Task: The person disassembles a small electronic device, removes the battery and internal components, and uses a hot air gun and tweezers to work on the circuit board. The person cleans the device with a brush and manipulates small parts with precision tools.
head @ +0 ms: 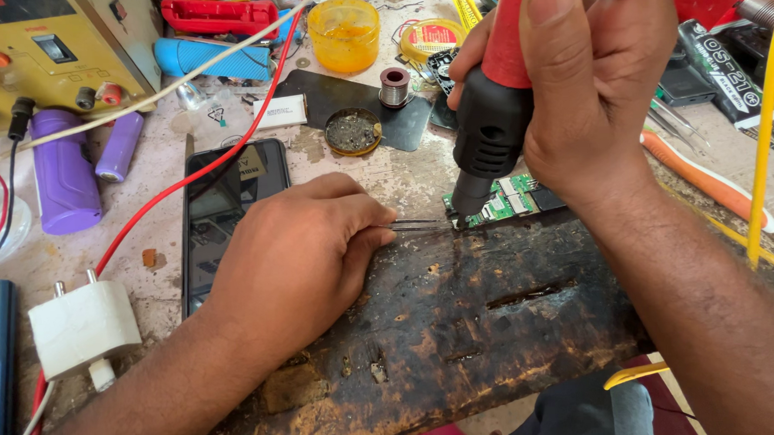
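The right hand [595, 104] grips a red-and-black hot-air tool [494, 121], nozzle down just above a small green circuit board [504, 201] lying at the far edge of a scorched wooden block [461, 319] on the table [407, 177]. The left hand [293, 261] pinches fine tweezers [422, 225] whose tips reach the board beside the nozzle. Heat held too near could lift neighbouring parts or scorch the board, and a twitch of the tweezers could slide a loosened part. A red wire [228, 155] crosses a dark phone [225, 203] just beside the left hand, and a yellow cable [769, 105] hangs near the right forearm; either could snag.
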